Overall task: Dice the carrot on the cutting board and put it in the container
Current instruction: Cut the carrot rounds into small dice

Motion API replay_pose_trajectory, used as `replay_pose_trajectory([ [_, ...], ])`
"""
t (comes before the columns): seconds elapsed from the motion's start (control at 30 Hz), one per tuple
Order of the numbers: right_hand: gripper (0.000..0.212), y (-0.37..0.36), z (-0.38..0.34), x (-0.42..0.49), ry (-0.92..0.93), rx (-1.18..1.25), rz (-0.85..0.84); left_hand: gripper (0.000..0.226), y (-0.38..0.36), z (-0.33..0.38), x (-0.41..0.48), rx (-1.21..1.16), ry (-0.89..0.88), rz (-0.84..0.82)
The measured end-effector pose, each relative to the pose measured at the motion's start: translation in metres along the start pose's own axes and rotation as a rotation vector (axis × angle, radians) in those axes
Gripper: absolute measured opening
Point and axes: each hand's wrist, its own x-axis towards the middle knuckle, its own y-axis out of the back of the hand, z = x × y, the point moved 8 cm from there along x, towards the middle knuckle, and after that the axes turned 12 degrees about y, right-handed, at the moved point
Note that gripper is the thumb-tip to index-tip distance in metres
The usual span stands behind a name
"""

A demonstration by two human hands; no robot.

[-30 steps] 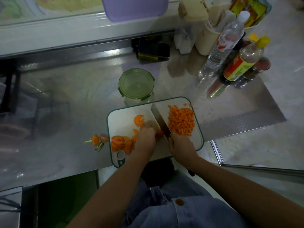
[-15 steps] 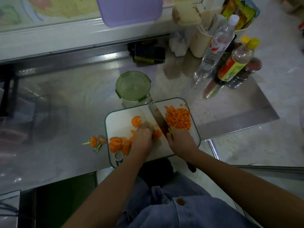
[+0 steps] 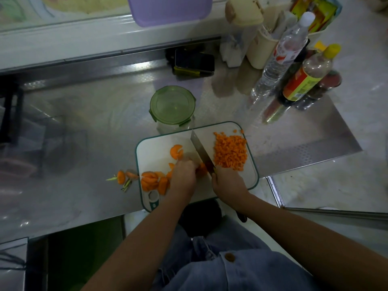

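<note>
A white cutting board (image 3: 155,156) with a green rim lies on the steel counter. A heap of diced carrot (image 3: 230,152) covers its right side. Carrot slices (image 3: 154,181) lie at its left, and two more slices (image 3: 176,151) near the middle. My left hand (image 3: 184,175) presses down on a carrot piece (image 3: 202,169) beside the blade. My right hand (image 3: 227,181) grips the knife (image 3: 200,150), whose blade runs diagonally across the board. A glass container (image 3: 172,108) with a green lid stands shut just behind the board.
Carrot ends with green stems (image 3: 122,178) lie on the counter left of the board. Bottles (image 3: 281,53) and a yellow-capped sauce bottle (image 3: 308,76) crowd the back right. A phone (image 3: 194,60) lies at the back. The counter edge runs just below the board.
The knife and both hands stay at the same place on the board with small chopping motion; my view has shifted slightly.
</note>
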Motion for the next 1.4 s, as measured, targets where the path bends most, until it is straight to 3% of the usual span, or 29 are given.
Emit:
replay_pose_trajectory([
  [0.33,0.019,0.025,-0.009,0.007,0.096,0.023,0.107,0.025,0.004,-0.002,-0.001,-0.063,0.051,-0.044],
  [0.47,0.018,0.028,-0.017,0.0,0.134,-0.007,0.071,0.023,0.005,-0.001,-0.001,-0.074,0.055,-0.048],
  [0.73,0.017,0.005,-0.011,0.002,0.037,0.0,-0.013,0.021,0.004,-0.002,0.003,-0.103,0.141,-0.094],
  [1.03,0.024,-0.007,-0.012,0.01,0.057,-0.016,0.013,0.023,0.006,-0.002,-0.002,-0.11,0.114,-0.071],
  [1.4,0.017,0.018,-0.019,0.001,0.16,-0.008,0.018,0.02,0.018,-0.003,-0.009,-0.064,0.063,0.009],
])
